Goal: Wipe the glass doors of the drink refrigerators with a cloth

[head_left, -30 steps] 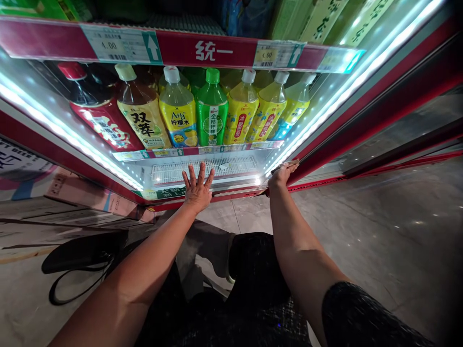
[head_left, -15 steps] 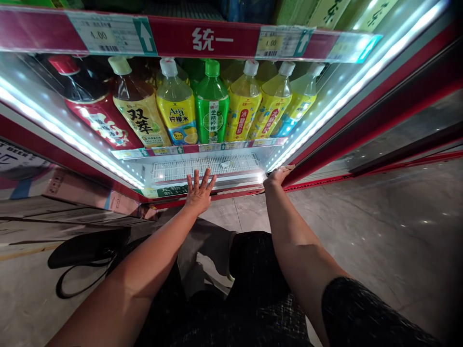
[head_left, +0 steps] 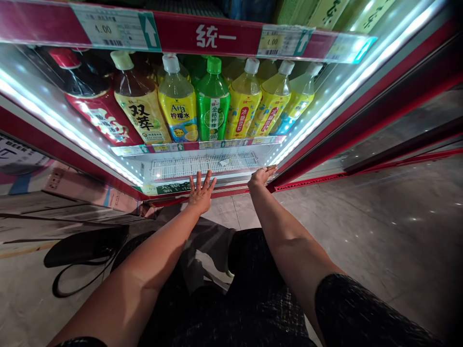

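Observation:
My left hand (head_left: 201,193) is open, palm down with its fingers spread, over the front lower edge of a lit drinks cooler. Close to the cooler's lower right corner, my right hand (head_left: 262,176) has its fingers stretched out to the right and holds nothing. Beyond both hands lies a white wire rack (head_left: 202,165) on the cooler floor. Above it, a row of bottles stands on a shelf, among them a green bottle (head_left: 213,103), a yellow bottle (head_left: 245,108) and a dark bottle with a red cap (head_left: 90,101).
A red shelf rail (head_left: 173,30) with price tags crosses the top. The cooler's red door frame (head_left: 361,125) runs along the right. At the left are pink cartons (head_left: 83,188) and a black bag (head_left: 87,246) on the floor.
My right hand has moved left, away from the cooler's right side and nearer my left hand. My left hand stays spread in about the same place.

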Motion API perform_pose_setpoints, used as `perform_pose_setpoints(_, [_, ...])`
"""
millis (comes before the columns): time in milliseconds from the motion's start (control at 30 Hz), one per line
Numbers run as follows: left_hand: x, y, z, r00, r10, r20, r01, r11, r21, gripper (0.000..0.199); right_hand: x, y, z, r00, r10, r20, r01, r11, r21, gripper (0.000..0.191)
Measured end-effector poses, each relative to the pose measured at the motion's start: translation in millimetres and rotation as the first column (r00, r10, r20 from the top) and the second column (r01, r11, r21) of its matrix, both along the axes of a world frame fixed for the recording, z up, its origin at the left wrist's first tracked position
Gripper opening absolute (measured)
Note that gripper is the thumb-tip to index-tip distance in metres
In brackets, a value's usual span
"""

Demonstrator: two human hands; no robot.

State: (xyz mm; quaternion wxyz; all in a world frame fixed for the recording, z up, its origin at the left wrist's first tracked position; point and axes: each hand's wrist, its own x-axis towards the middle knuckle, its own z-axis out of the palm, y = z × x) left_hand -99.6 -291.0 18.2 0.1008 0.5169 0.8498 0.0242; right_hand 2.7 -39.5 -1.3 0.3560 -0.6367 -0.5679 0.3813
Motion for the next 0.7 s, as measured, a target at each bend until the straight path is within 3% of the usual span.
perform_pose_setpoints(67, [1.5,0.6,3.0,1.000,0.000,0.008,0.001,1.000,-0.009,0.096,-0.6,0.0,10.4,0.999,-0.042,0.000,0.042,0.999,0.014,0.074])
perform_pose_setpoints(167, [4.9,1.6,7.3,1.000,-0.002,0.012,0.003,1.000,-0.018,0.096,2.4,-11.3,17.3,0.999,0.026,0.028,-0.028,0.997,0.072,0.078])
perform_pose_setpoints(300, [9.6,2.5,8.1,1.000,-0.002,0.013,0.002,1.000,-0.010,0.096,-1.3,-36.8,3.9,0.996,0.077,0.035,-0.076,0.997,-0.022,0.083])
perform_pose_setpoints(433, [9.5,1.8,5.1,1.000,-0.003,0.030,0.004,0.999,-0.032,0.094,-23.2,-50.6,-4.0,0.996,0.077,0.037,-0.072,0.991,-0.111,0.086])
perform_pose_setpoints(567, [8.8,0.3,6.1,0.999,-0.021,0.037,0.021,1.000,-0.018,0.095,-41.1,-59.5,5.3,0.992,0.105,0.069,-0.101,0.994,-0.052,0.087])
perform_pose_setpoints(700, [10.8,-0.8,9.1,0.999,-0.020,0.035,0.021,1.000,-0.018,0.092,-40.7,-71.0,10.2,0.987,0.128,0.102,-0.130,0.991,0.011,0.086])
